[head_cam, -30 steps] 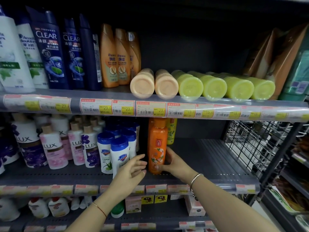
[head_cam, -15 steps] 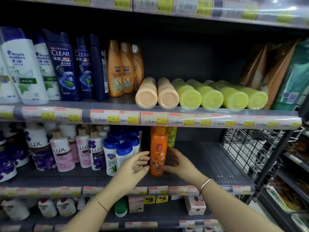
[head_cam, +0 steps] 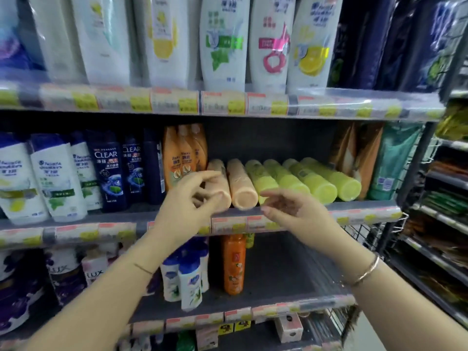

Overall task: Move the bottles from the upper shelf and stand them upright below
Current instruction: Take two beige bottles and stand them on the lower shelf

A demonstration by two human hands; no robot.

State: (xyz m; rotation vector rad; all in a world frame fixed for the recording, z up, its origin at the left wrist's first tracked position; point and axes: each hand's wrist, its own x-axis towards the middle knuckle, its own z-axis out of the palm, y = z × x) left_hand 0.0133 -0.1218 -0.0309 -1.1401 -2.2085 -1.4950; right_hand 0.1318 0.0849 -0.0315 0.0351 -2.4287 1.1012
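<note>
Store shelving, blurred price strips along each edge. Upper shelf (head_cam: 354,211): two peach bottles (head_cam: 240,186) and a row of yellow-green bottles (head_cam: 316,183) lie on their sides, bases outward. Left hand (head_cam: 187,201), fingers spread, hovers at the leftmost peach base, holding nothing. Right hand (head_cam: 296,211), at its 3 o'clock, open and empty. Orange bottle (head_cam: 234,264) stands upright on the lower shelf (head_cam: 291,282), at 6 o'clock below the peach pair.

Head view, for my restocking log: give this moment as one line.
left hand: open, reaching at peach plastic bottle lying on shelf | right hand: open, empty | orange bottle: upright below
</note>
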